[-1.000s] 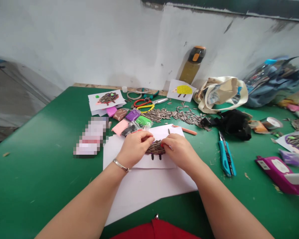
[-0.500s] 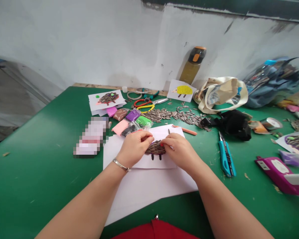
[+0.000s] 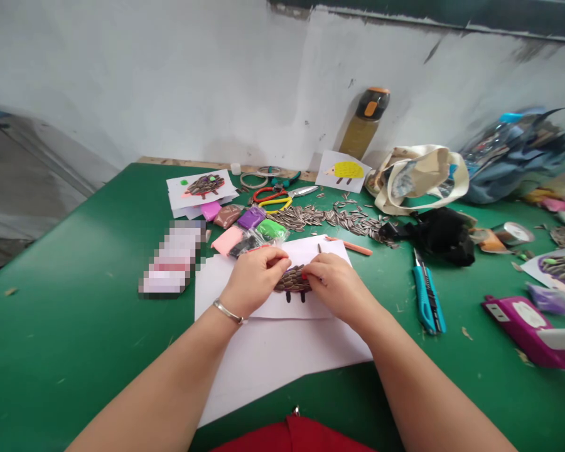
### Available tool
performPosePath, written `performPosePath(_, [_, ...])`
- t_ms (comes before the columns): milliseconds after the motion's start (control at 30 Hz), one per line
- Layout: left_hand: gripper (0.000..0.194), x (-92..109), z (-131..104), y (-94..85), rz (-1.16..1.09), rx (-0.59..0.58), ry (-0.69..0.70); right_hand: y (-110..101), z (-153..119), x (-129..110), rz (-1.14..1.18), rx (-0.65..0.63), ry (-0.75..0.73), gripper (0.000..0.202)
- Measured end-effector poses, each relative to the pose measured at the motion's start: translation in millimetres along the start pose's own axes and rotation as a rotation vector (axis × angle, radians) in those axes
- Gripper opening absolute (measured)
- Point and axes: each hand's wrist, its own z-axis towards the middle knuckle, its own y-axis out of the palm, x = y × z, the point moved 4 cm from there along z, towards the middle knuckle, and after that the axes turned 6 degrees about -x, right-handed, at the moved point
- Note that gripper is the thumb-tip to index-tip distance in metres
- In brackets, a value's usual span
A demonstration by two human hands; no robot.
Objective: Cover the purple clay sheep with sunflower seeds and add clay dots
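A white sheet point(image 3: 282, 310) lies on larger white paper point(image 3: 282, 358) in front of me. On it is an animal shape point(image 3: 292, 280) covered in sunflower seeds, with two dark legs below. My left hand point(image 3: 254, 276) is over the shape's left end, thumb and forefinger pinched together; whatever they hold is too small to make out. My right hand point(image 3: 332, 279) rests at the right end with its fingertips pinched on the seeds, their contents hidden. One loose seed point(image 3: 319, 248) lies above my right hand.
Behind the sheet lie clay packets point(image 3: 251, 218), scissors point(image 3: 280, 203) and a seed pile point(image 3: 339, 218). A cutter point(image 3: 428, 295), a black strap point(image 3: 445, 237) and a magenta power strip point(image 3: 530, 329) are at right. A blurred-out phone-like object point(image 3: 173, 258) lies left.
My right hand's fingertips have shifted very slightly to the left over the seeds. My left hand has stayed in place.
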Motion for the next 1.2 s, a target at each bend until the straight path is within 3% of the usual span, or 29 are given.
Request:
performPosePath(200, [0.017,0.2,-0.1,0.3,0.006,0.0,0.008,1.6,-0.5,-1.9,-0.015,-0.01,-0.037,0.027])
performPosePath(767, [0.017,1.3,-0.7,1.2,0.032,-0.036,0.002,-2.9,-0.9,-5.8,-0.065,-0.039,0.05,0.02])
performPosePath(1200, [0.019,-1.4,0.4,1.6,0.054,-0.043,0.0,-7.1,-1.1,-1.5,0.117,-0.041,0.116,0.022])
